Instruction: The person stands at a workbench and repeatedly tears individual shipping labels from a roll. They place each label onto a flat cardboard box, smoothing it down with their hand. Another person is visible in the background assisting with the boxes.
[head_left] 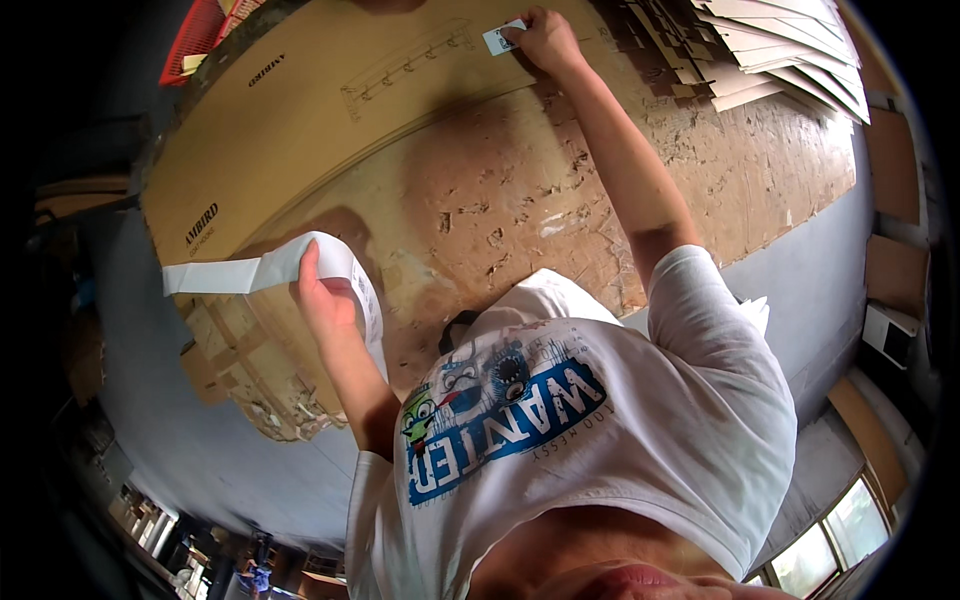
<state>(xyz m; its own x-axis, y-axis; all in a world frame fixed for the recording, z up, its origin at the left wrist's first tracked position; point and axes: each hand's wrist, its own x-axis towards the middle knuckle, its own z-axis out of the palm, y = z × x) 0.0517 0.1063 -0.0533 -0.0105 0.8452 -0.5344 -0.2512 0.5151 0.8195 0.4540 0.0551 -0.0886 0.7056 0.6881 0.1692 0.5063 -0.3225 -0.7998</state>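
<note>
Where the right hand (548, 42) grips: thumb and fingers pinch a small white label (496, 42) with a dark printed code, over the right part of the flat brown carton (270, 130); whether label and carton touch, I cannot tell.
Left hand (325, 302): just off the carton's near left edge, one digit lying across a long white strip (275, 268); the other fingers are mostly hidden, so how firmly they press cannot be told.
White strip: one end juts left beside the carton's near left corner, the rest curls down along the forearm.
Carton face: dark lettering and a line drawing of a hook rail.
Worn tabletop (500, 200): under the carton, bare on its near side.
Cardboard sheets (780, 50): piled right of the carton.
Red basket (190, 40): beyond its far left edge.
</note>
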